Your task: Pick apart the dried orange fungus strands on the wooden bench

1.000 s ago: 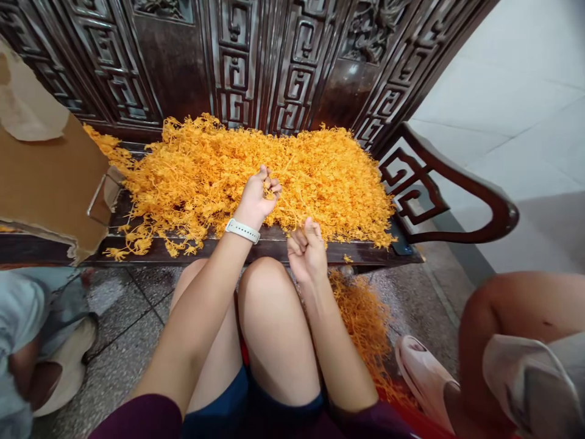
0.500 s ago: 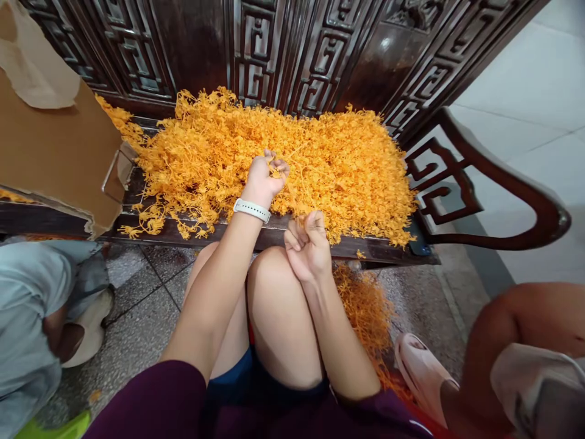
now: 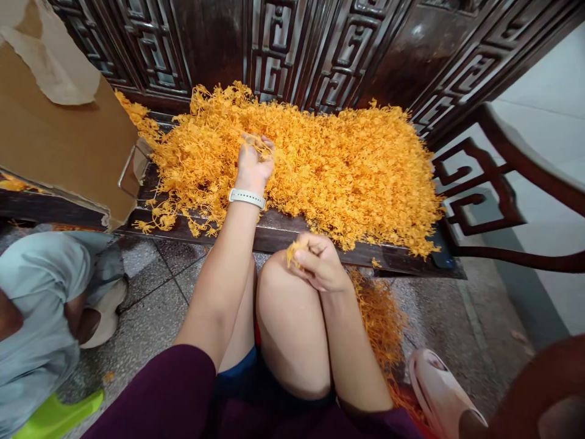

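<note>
A broad heap of spidery orange pieces (image 3: 347,171), like artificial flower parts, covers the dark wooden bench (image 3: 278,227). My left hand (image 3: 255,163), with a pale watch band on its wrist, is over the heap's left-middle part. Its palm faces up and its fingers curl around a thin orange strand piece (image 3: 259,146). Lower down, above my knee, my right hand (image 3: 324,263) pinches a small orange piece (image 3: 292,253) between thumb and fingers. The tips of the right fingers are partly hidden.
An open cardboard box (image 3: 68,134) stands at the bench's left. A carved wooden armrest (image 3: 498,183) bounds the right end. More orange strands (image 3: 381,317) lie on the floor by my right leg. People sit close on both sides; a pink slipper (image 3: 441,387) shows at right.
My left hand has shifted slightly left and up over the heap. My right hand has come down from the bench edge and turned over, now showing an orange piece in its pinch.
</note>
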`<state>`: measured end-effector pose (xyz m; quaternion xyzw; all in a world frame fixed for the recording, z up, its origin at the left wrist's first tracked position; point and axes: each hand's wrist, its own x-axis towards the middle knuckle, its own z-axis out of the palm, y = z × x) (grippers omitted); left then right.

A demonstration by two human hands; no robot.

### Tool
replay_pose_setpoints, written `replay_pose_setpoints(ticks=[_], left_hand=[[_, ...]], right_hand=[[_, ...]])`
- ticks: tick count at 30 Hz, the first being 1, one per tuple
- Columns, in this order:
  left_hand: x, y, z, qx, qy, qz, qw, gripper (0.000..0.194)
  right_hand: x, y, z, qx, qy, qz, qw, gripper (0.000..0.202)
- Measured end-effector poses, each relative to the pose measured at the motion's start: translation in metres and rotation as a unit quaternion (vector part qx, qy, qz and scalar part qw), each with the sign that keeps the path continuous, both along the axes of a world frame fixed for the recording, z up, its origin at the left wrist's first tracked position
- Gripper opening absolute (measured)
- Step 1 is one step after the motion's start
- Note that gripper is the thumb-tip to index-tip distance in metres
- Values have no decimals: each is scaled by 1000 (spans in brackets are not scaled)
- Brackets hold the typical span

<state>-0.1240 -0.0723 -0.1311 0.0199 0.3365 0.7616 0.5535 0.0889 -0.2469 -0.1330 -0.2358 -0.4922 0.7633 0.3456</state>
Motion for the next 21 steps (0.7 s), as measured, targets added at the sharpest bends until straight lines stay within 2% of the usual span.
replay_pose_setpoints(ticks=[2,4,5,6,7,8,9,10,11,14,17,19,21], left_hand=[[-15,5,-1,-6,-32,72,997,24],[-25,8,-3,1,-53,122,991,25],[-28,9,-4,10,-50,124,991,25],[-28,8,-5,22,-41,110,993,25],[-26,7,-4,36,-33,92,995,25],[-22,4,-3,49,-27,72,996,25],[-17,2,-1,60,-23,53,997,25],[-10,-1,2,67,-19,35,997,26],[-4,-5,5,72,-12,18,997,26],[15,-12,14,71,23,-35,997,22],[32,-18,15,71,61,-92,991,17],[46,-23,11,68,83,-133,985,14],[64,-29,5,59,98,-176,978,12]], right_hand=[[5,1,6,97,-18,113,989,27],[3,6,14,168,-13,255,952,16],[0,10,16,169,8,288,942,16],[-5,15,17,144,33,276,950,20],[-10,21,17,95,59,216,970,26],[-16,28,14,30,84,122,988,34],[-23,34,10,-40,102,22,994,40],[-28,40,5,-106,108,-60,987,44],[-33,46,-1,-162,109,-105,975,45],[-42,53,-14,-254,107,-146,950,40],[-46,50,-18,-199,78,-227,950,29],[-49,48,-17,-126,39,-293,947,30],[-53,50,-19,-73,0,-330,941,33]])
